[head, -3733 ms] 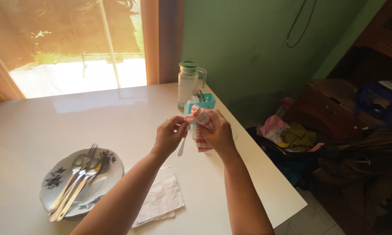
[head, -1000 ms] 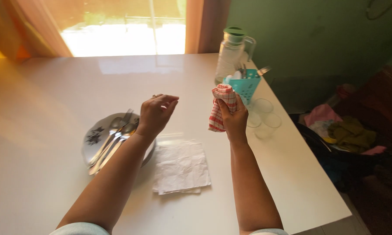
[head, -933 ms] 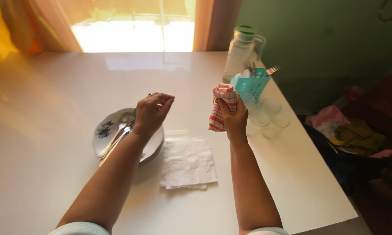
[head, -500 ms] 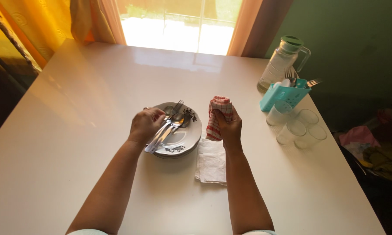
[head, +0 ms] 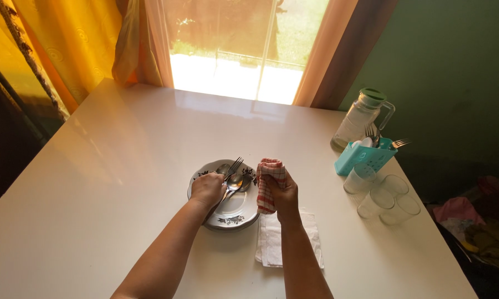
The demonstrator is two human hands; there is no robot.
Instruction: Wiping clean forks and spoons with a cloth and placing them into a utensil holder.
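At the centre of the frame the left hand [head: 208, 190] was closed over the handles of the cutlery [head: 233, 178] lying on the patterned plate [head: 231, 215], its fingers curled down so that the fork tines and spoon bowls stuck out toward the upper right of the plate; whether it gripped one piece or several could not be told, since the hand covered the handles. Just to the right, the right hand [head: 282, 195] was clenched around a red-and-white checked cloth [head: 267, 183], bunched upright with one end hanging below the palm, held above the plate's right edge and close to the cutlery, a hold that looked suited to wiping. Under the right wrist a folded white paper napkin [head: 288, 243] lay flat on the white desk [head: 105, 182], touching or just beside the plate. Toward the right of the frame a turquoise cutlery basket [head: 364, 158] stood with forks and spoons upright in it, handles down, beside a clear pitcher with a green lid [head: 363, 117]. Four clear glasses [head: 379, 194] were grouped just below the basket, near the desk's right edge. Yellow curtains [head: 66, 44] hung at the upper left beside a bright window.
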